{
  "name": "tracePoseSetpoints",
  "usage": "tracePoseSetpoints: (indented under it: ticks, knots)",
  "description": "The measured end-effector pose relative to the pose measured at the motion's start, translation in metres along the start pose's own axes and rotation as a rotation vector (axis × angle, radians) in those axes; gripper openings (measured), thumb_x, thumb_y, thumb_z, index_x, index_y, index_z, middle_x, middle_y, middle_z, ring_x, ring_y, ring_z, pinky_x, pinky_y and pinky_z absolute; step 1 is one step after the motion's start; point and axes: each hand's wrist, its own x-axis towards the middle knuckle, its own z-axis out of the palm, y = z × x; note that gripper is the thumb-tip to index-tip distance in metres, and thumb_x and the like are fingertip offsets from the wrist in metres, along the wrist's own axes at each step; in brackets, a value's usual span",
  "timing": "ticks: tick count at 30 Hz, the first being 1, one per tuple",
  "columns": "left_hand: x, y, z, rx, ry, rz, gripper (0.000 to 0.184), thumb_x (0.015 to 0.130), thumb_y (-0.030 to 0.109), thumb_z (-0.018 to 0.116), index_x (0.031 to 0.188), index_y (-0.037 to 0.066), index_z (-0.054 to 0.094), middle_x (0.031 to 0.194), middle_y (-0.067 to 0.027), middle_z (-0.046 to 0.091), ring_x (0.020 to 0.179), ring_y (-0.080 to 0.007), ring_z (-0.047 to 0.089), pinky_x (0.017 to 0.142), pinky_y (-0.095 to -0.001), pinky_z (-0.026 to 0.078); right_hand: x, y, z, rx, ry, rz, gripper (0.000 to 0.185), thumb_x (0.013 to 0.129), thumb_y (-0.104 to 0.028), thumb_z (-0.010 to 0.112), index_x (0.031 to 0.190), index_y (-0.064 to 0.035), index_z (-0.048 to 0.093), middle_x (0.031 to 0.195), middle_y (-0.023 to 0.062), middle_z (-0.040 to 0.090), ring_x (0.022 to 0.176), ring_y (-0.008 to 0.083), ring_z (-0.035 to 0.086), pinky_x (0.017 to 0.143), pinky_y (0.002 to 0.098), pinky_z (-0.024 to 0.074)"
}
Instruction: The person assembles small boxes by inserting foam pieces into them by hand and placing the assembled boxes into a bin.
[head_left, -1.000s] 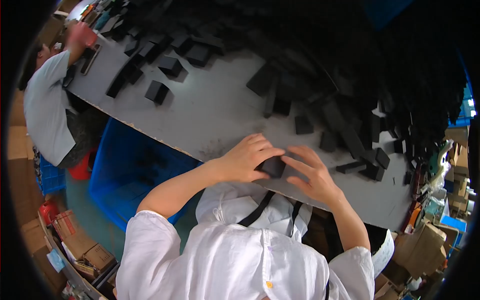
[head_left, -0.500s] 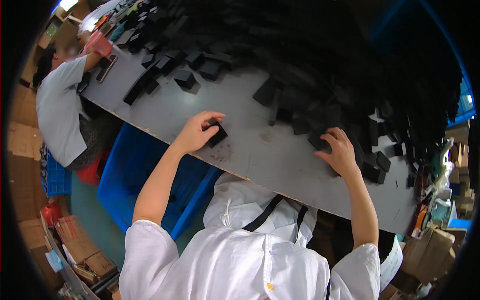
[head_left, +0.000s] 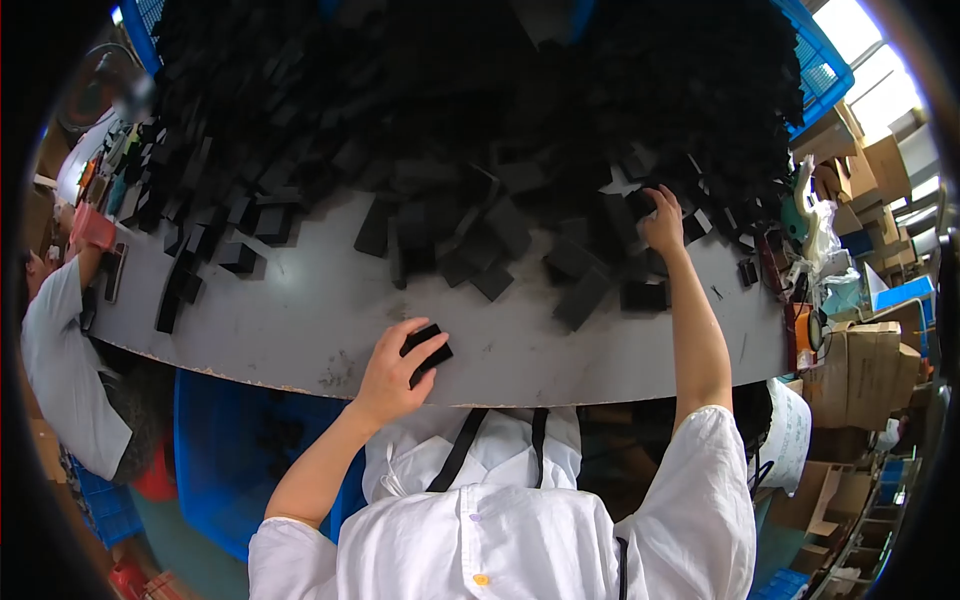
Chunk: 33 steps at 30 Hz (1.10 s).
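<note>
My left hand (head_left: 392, 380) is closed round a small black block (head_left: 432, 358), holding it just above the near part of the grey table (head_left: 300, 300). Farther out on the right, my right hand (head_left: 662, 222) reaches into the edge of a heap of black blocks (head_left: 440, 130). Its fingers and thumb are bent round a dark block there, whose outline partly merges with the pile. Several loose black blocks (head_left: 490, 282) lie between the two hands, beyond the left one.
A blue crate (head_left: 205, 450) stands below the table edge at left. Another person's sleeve (head_left: 60, 320) and a pink container (head_left: 93, 228) are at the far left. Cardboard boxes (head_left: 850, 375) and clutter stand to the right. Blue baskets (head_left: 820, 75) rise behind the heap.
The view has swung to the right. My right hand has moved farther out to blocks at the heap's edge. My left hand still holds its block, now turned and nearer my body.
</note>
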Motion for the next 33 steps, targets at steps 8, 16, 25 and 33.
tracePoseSetpoints:
  ticks: [8, 16, 25, 33]
  knots:
    - [-0.006, 0.007, 0.012, -0.116, 0.003, -0.021, 0.052, 0.072, 0.012, 0.081, 0.122, 0.009, 0.065, 0.126, -0.0140, 0.056, 0.114, -0.0334, 0.057, 0.096, -0.0404, 0.050, -0.002, 0.004, -0.021, -0.222, -0.123, -0.076, 0.025, 0.081, -0.015, 0.071, 0.103, -0.0062, 0.063, 0.113, 0.0140, 0.066, 0.115, 0.0342, 0.056, 0.090, 0.0474, 0.0468]
    - [-0.012, 0.009, -0.001, -0.169, 0.004, -0.029, 0.057, 0.068, 0.003, 0.083, 0.121, 0.004, 0.063, 0.123, -0.0137, 0.060, 0.110, -0.0327, 0.061, 0.093, -0.0370, 0.051, -0.158, -0.236, -0.072, 0.945, -0.726, 0.153, 0.017, 0.100, -0.012, 0.058, 0.108, 0.0025, 0.060, 0.076, 0.0064, 0.062, 0.067, 0.0114, 0.062, 0.063, 0.0273, 0.0536]
    - [-0.016, 0.002, -0.004, -0.070, 0.080, -0.015, 0.075, 0.064, 0.014, 0.087, 0.132, 0.003, 0.056, 0.118, -0.0099, 0.062, 0.110, -0.0290, 0.058, 0.096, -0.0397, 0.046, -0.186, -0.263, -0.047, 0.359, -0.310, -0.551, 0.053, 0.071, -0.014, 0.080, 0.122, -0.0083, 0.064, 0.122, 0.0139, 0.060, 0.107, 0.0343, 0.058, 0.085, 0.0430, 0.0519]
    - [-0.008, -0.002, 0.016, -0.049, 0.126, -0.023, 0.087, 0.066, 0.019, 0.085, 0.143, 0.004, 0.047, 0.112, -0.0055, 0.066, 0.105, -0.0259, 0.058, 0.103, -0.0429, 0.037, -0.170, -0.300, -0.051, 0.674, -0.444, -0.820, 0.046, 0.069, -0.011, 0.081, 0.114, -0.0119, 0.071, 0.121, 0.0153, 0.063, 0.105, 0.0349, 0.060, 0.085, 0.0426, 0.0543]
